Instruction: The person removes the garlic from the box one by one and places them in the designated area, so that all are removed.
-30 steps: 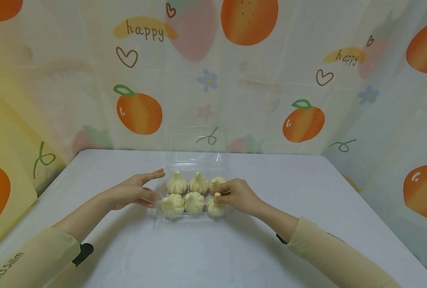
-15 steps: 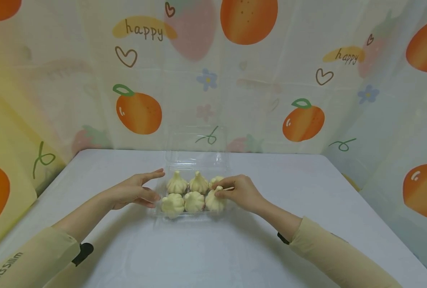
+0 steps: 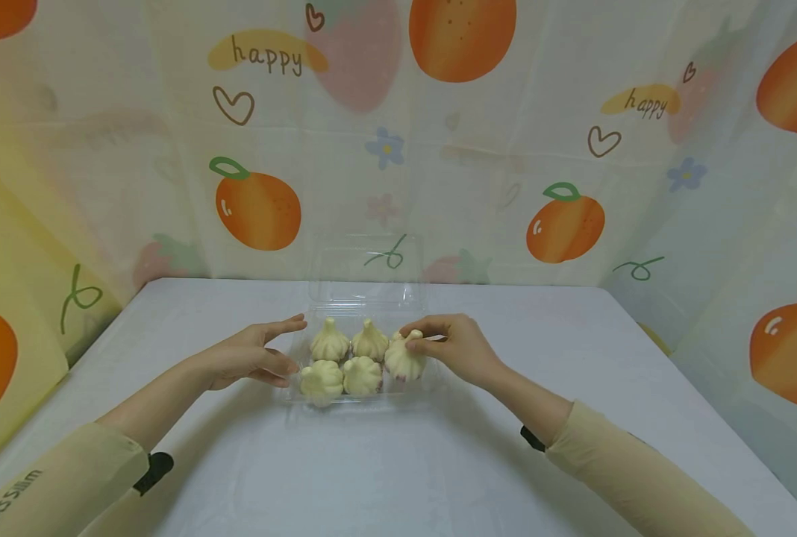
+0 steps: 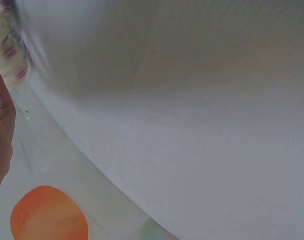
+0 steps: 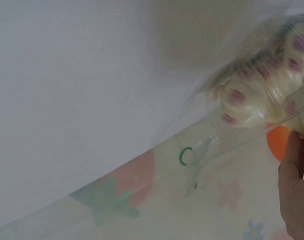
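In the head view my right hand pinches a pale garlic bulb by its stem between thumb and fingers. That bulb is raised over the right end of a clear plastic clamshell box and hides most of the bulb behind it. Several more bulbs sit in the box, among them a front left bulb and a back middle bulb. At the box's left side my left hand has its fingers spread; whether they touch the wall I cannot tell. In the right wrist view, purple-marked bulbs show through the plastic.
The box's transparent lid stands raised at the back, near a fruit-print curtain. A white cloth covers the table beneath everything.
My right hand has lifted the garlic bulb up and back out of the front right slot, baring the plastic there. The left hand has stayed in place.
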